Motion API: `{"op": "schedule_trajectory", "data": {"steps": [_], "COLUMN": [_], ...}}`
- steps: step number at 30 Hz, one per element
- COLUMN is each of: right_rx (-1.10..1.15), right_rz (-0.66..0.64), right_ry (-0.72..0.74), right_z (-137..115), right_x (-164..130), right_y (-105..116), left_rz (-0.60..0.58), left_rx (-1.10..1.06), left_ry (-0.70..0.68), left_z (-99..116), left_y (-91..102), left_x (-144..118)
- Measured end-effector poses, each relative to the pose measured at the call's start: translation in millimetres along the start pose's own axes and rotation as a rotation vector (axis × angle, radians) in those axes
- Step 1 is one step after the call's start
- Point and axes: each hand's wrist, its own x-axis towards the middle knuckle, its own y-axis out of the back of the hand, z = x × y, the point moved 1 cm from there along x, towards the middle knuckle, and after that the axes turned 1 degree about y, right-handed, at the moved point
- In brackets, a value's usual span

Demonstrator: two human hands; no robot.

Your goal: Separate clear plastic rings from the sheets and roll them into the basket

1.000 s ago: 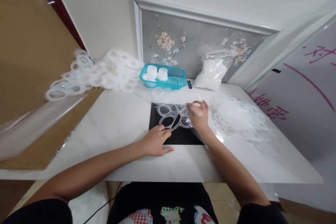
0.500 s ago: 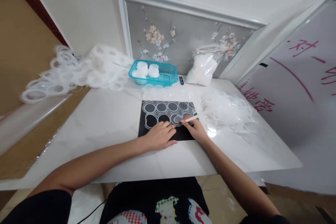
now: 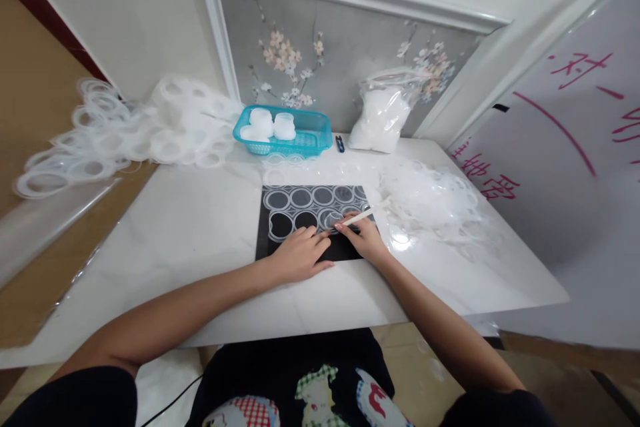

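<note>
Where the clear ring sheet (image 3: 316, 210) lies: flat on the black mat (image 3: 267, 248), two near-row circles at its left showing plain black, the others greyish
Right hand (image 3: 367, 240): pinching a pale flat stick (image 3: 357, 217), its lower end right down at the third near-row ring, and that's the tight spot
Left hand (image 3: 300, 255): palm down, fingers loosely spread over the sheet's near edge, no grip on anything that shows, tips close to that stick
Slip risk: one skid on slick film, I'd say, and the stick jabs those left fingertips
Tear risk: too hard a pry could stretch or split a ring, the joins looking thin
Shift risk: ease the left palm's pressure and the sheet might slide
Clear ring heap (image 3: 430, 200) at right: loose, just beside the stick's upper end, could snag it
Turquoise basket (image 3: 327, 138): beyond the mat, white round pieces (image 3: 285, 127) inside, faint rings (image 3: 275, 177) lying in between
Farther back: blue-handled snips (image 3: 340, 143), then a filled clear bag (image 3: 377, 120) against the floral panel (image 3: 300, 27)
Far left: a bigger ring pile (image 3: 165, 137), well apart from both hands
</note>
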Motion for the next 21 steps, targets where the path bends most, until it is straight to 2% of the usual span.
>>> {"op": "schedule_trajectory", "data": {"steps": [5, 9, 12, 14, 15, 16, 17, 18, 19, 21], "right_rx": [-0.09, -0.353, -0.544, -0.608, -0.622, -0.618, -0.601, -0.581, -0.55, -0.438], "right_rz": [-0.014, -0.05, -0.083, 0.07, 0.211, 0.414, 0.531, 0.546, 0.501, 0.288], "right_ry": [0.037, 0.284, 0.445, 0.382, 0.3, 0.188, 0.106, 0.078, 0.074, 0.105], "right_z": [-0.9, -12.5, -17.9, -14.7, -11.5, -7.9, -4.3, -1.4, 1.0, 5.1], "right_x": [-3.1, -15.4, -6.8, 13.3, 24.8, 34.8, 42.1, 46.2, 46.4, 36.6], "right_y": [-0.2, -5.1, 2.1, 19.9, 31.8, 44.5, 55.1, 62.4, 66.1, 63.0], "left_rz": [-0.003, -0.018, -0.041, -0.065, -0.076, -0.086, -0.096, -0.101, -0.1, -0.068], "left_rx": [-0.03, -0.099, -0.15, -0.174, -0.182, -0.182, -0.174, -0.156, -0.13, -0.072], "left_ry": [0.002, 0.027, 0.06, 0.082, 0.091, 0.099, 0.103, 0.101, 0.095, 0.064], "left_z": [-0.4, -0.9, -1.8, -2.9, -3.5, -4.0, -4.4, -4.6, -4.4, -2.3], "left_y": [-0.5, 0.8, 3.4, 6.3, 8.1, 10.1, 11.9, 13.5, 14.7, 15.1], "left_x": [-0.4, 0.2, 1.1, 1.3, 1.5, 1.8, 2.5, 3.8, 5.9, 12.8]}}
